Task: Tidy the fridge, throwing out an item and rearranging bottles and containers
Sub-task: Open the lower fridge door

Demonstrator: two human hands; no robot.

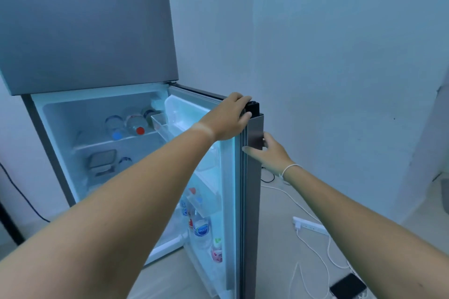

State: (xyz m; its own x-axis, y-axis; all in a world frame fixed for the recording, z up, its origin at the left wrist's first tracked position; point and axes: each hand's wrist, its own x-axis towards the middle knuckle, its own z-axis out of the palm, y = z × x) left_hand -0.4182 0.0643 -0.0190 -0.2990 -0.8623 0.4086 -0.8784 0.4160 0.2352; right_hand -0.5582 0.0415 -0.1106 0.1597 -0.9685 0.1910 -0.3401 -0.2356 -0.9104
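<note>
The grey fridge has its lower door (252, 201) swung open toward me, edge-on. My left hand (228, 116) grips the door's top corner. My right hand (269, 153) holds the outer edge just below, fingers wrapped behind it. Inside, bottles lie on the top shelf, one with a red cap (140, 130) and one with a blue cap (117, 135). A lidded square container (102, 161) sits on the shelf below. The door racks hold a water bottle with a blue label (202, 230) and a small pink bottle (217, 253).
The closed freezer door (85, 26) is above. A white power strip (311, 226) with white cables lies on the floor to the right, and a dark phone (347, 287) lies near it. A black cable (21, 196) runs down the left wall.
</note>
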